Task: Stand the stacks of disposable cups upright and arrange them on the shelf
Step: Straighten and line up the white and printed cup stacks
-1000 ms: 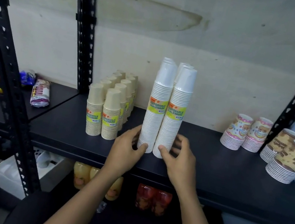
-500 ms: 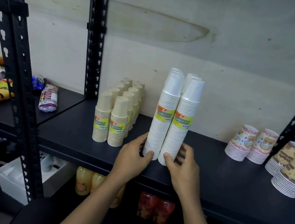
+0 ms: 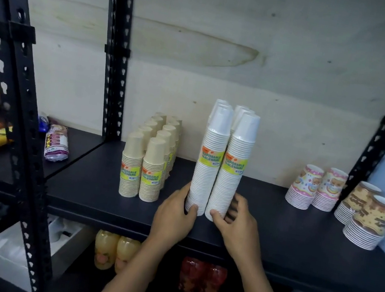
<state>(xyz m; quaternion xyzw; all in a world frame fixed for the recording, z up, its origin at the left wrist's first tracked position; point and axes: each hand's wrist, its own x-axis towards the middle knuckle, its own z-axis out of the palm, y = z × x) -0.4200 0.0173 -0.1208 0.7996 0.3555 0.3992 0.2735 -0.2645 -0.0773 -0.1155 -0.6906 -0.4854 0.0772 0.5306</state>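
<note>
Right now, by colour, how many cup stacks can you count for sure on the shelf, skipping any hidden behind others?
White stacks, front row: 2
Beige stacks, front row: 2
Pink patterned stacks: 2
Brown patterned stacks: 2
Total: 8, with more white and beige behind, too hidden to count.

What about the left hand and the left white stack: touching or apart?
Touching. In the head view the left hand lays its thumb on the base of the left white stack, no gap.

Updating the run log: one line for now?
left hand: grips left white stack | right hand: grips right white stack | both upright on shelf
</note>
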